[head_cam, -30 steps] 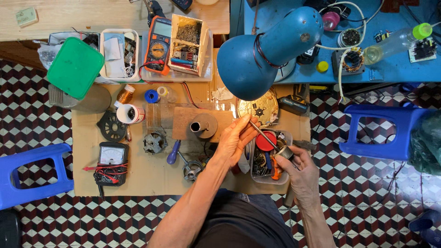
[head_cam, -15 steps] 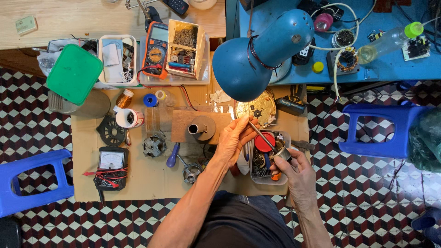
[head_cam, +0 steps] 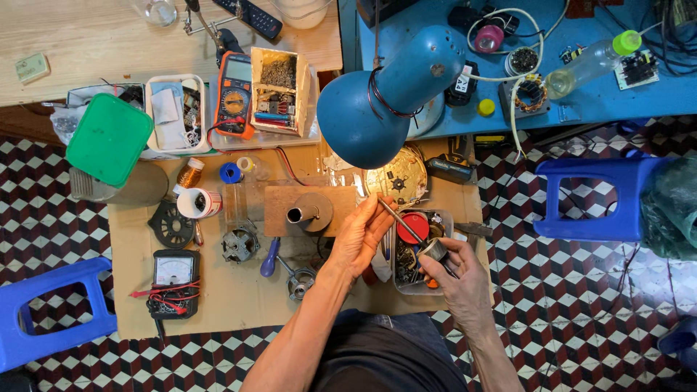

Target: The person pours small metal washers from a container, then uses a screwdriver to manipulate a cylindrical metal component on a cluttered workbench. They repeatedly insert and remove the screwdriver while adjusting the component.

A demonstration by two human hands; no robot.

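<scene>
A sheet of brown cardboard covers the floor under the work and carries nearly everything. Above the two grips hangs the big blue lamp shade, lighting a round perforated metal disc just beyond the fingers. To the left of the grips lies a wooden block with a metal cone on it, and farther left a black analogue meter with red leads, well apart from the hands. A clear plastic tray of small parts sits directly beneath the grips, a red round lid inside it.

The left hand has its fingers closed on a thin metal rod, which slants down to the right into the piece held by the other hand. The right hand is clamped on a small grey metal cylinder, held over the tray's right part, the rod's lower end touching it. A blue-handled screwdriver lies just left of the left wrist.
</scene>
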